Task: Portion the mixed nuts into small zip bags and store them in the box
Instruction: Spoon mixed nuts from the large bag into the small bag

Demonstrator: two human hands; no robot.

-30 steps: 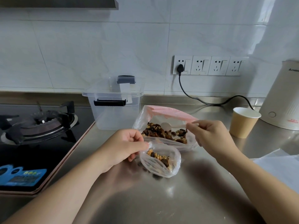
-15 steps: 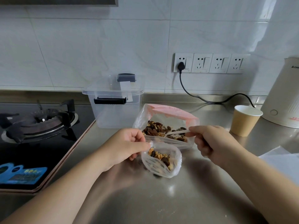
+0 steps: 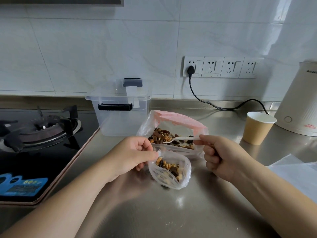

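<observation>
Nuts (image 3: 169,138) lie in the big bag (image 3: 173,133), just behind the small bag (image 3: 169,169). My left hand (image 3: 132,155) pinches the small bag's rim; my right hand (image 3: 221,155) grips the spoon (image 3: 181,139), which points left into the nuts.

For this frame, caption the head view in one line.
Left hand holds small bag open; right hand dips spoon into nuts.
</observation>
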